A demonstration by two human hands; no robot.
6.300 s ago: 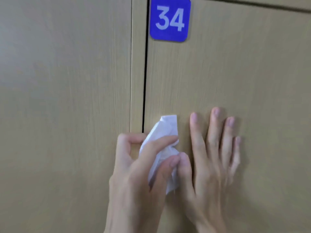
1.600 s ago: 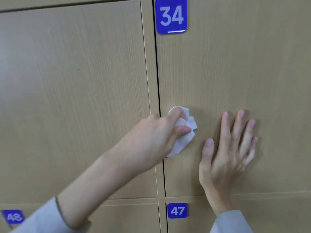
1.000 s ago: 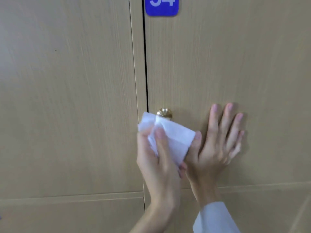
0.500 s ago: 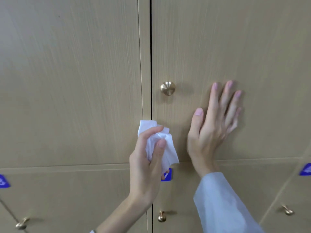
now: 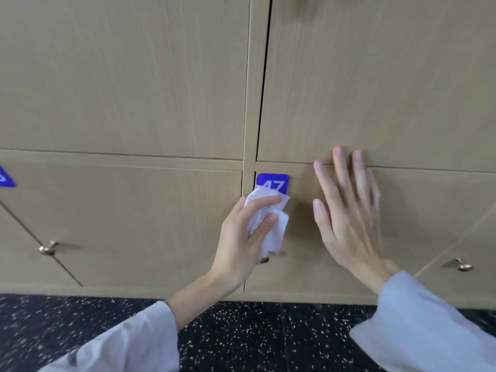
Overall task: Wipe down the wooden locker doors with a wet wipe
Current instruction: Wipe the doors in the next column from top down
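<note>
My left hand (image 5: 241,234) grips a crumpled white wet wipe (image 5: 271,224) against the lower wooden locker door (image 5: 416,224), just under its blue number plate 47 (image 5: 272,181). The wipe covers the plate's lower edge and most of that door's brass knob (image 5: 264,260). My right hand (image 5: 349,213) is spread with straight fingers to the right of the wipe, its fingertips reaching the seam below the upper locker door (image 5: 375,76). I cannot tell whether its palm touches the wood.
More light wooden doors fill the wall, with brass knobs at the left (image 5: 48,248) and right (image 5: 461,265). Another blue plate (image 5: 5,178) shows at the left edge. Dark speckled floor (image 5: 241,334) runs along the lockers' base.
The view and both hands have dropped from door 34 to the lower row. The wipe went from below the upper knob to plate 47, and my right hand slid down to the seam.
</note>
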